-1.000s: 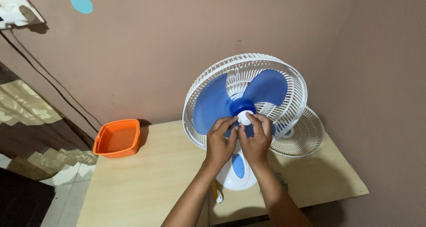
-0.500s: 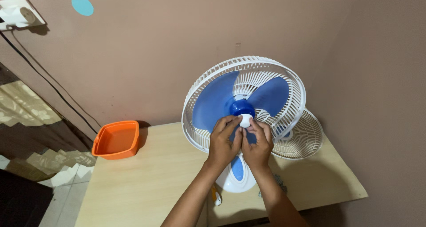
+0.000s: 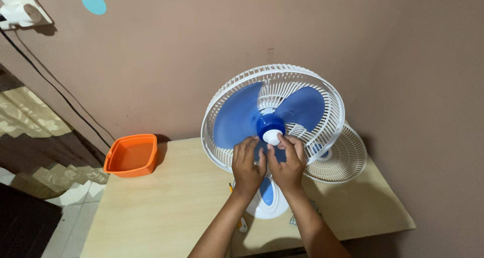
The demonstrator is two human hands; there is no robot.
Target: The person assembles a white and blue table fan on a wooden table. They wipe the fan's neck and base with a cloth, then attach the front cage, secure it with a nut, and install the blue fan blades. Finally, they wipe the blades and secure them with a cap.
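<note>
- Right fingertips (image 3: pixel 283 140) pinched on the white cap (image 3: pixel 273 136) at the centre of the fan, thumb and forefinger closed round its lower edge.
- Left fingers (image 3: pixel 245 147) half curled, laid against the lower blade just beside the cap; cannot tell whether gripping the blade or merely resting on it.
- Right hand (image 3: pixel 289 169) and left hand (image 3: pixel 247 166) close together, knuckles nearly touching, both below the hub (image 3: pixel 269 123).
- Step in hand, by the look of it: working the cap on the hub, with the front guard already off.
- Next move, as a judgement: calls for a firm pinch on the small smooth cap and a steady hold on the blades, since a free blade would spin with it.
- Cap: small, round, glossy white plastic, little to grip.
- Hub: deep blue, domed, shiny.
- Blades (image 3: pixel 236 121): three broad blue paddles, thin and slightly see-through, curved.
- Rear guard (image 3: pixel 302 70): white ribbed basket, thin radial bars, open at the front.
- Front guard (image 3: pixel 340 159): matching white grille, leaning behind the fan against the wall.
- Base (image 3: pixel 258 207): rounded white plastic with a blue oval panel, standing on the table (image 3: pixel 161 207).
- Table: pale wood-grain board, matt.
- Orange tub (image 3: pixel 131 154): square, rounded corners, on the far left corner, well apart from the fan.
</note>
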